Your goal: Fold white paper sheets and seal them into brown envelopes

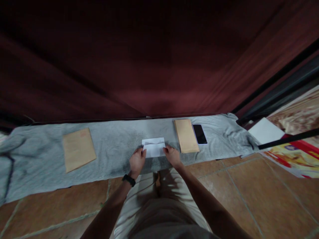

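Note:
In front of my body I hold a folded white paper [154, 150] by its two sides. A crease or flap edge runs across its upper part. My left hand [137, 161] pinches the left edge, thumb on top. At the right edge my right hand [172, 155] grips the paper the same way, its thumb also on the face. To the right lies a stack of brown envelopes [187, 136]. Farther off on the left, another brown envelope [78, 149] lies flat at a slant.
A grey cloth [114, 139] covers the long narrow surface. Beside the brown stack lies a phone [199, 134] with a dark screen. A dark red curtain [154, 83] hangs behind. At the right are black bars and a colourful printed box [296, 156] above the tiled floor [229, 192].

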Tool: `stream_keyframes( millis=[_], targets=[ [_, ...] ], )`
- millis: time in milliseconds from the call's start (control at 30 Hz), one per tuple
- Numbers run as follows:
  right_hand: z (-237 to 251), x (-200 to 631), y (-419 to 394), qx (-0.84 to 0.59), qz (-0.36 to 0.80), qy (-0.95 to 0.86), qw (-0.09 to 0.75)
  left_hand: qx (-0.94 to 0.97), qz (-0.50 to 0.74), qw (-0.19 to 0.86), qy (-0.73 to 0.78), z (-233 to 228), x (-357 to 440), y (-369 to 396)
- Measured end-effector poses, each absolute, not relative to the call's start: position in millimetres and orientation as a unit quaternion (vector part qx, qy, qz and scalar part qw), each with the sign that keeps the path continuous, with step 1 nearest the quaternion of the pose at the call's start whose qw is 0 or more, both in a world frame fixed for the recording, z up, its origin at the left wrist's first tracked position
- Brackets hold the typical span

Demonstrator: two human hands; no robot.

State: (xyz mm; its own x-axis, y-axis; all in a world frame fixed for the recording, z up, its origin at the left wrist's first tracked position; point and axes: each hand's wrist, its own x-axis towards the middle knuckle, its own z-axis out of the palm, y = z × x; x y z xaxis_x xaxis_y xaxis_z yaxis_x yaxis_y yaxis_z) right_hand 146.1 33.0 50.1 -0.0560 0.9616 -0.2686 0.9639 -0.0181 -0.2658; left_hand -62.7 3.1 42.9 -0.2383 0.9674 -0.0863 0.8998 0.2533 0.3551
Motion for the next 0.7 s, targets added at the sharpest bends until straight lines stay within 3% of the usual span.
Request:
stream_keyframes(
  millis=[367,700],
  targets=[
    [48.4,137.7,46.4,0.713,-0.168,0.681,0.000,0.558,0.023,0.153,0.816,57.0,-51.8,21.1],
    [45.1,132.5,59.9,0.717,-0.147,0.682,-0.009,0.555,0.009,0.134,0.821,55.1,-52.3,33.1]
  ],
)
